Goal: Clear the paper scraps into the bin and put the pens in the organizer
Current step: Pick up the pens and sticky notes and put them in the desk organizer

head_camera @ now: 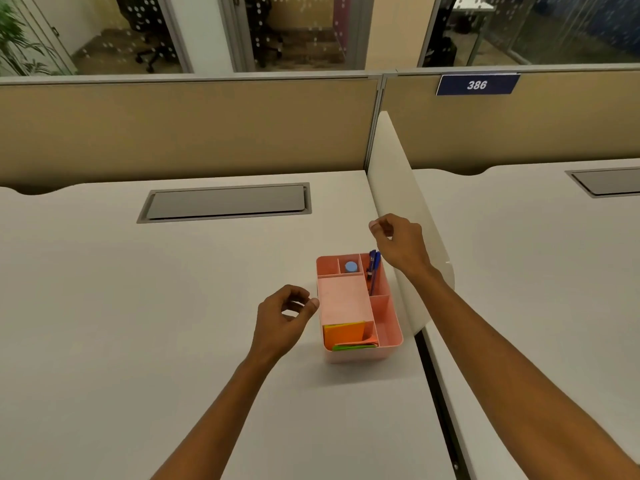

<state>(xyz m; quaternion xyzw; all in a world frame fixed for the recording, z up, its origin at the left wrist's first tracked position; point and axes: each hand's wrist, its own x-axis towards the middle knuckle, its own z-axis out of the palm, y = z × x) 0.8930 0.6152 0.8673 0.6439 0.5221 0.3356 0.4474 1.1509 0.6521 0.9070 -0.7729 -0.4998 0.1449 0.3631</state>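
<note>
A pink organizer point(390, 320) with several compartments stands on the white desk point(138, 306) near its right edge. Blue pens point(373, 268) lean in its back right compartment. A small blue round cap point(350, 266) sits in a back compartment, and orange and green paper point(346, 336) fills the front left one. My left hand point(282, 317) hovers just left of the organizer, fingers loosely curled, holding nothing. My right hand point(398, 242) hangs above the organizer's back right corner, fingers loosely curled and empty. No bin is in view.
A white curved divider point(391, 188) rises right of the organizer, separating a second desk point(536, 271). A grey cable flap point(225, 202) lies in the desk behind. Beige partition panels point(173, 126) close the back, with a blue sign reading 386 point(477, 84).
</note>
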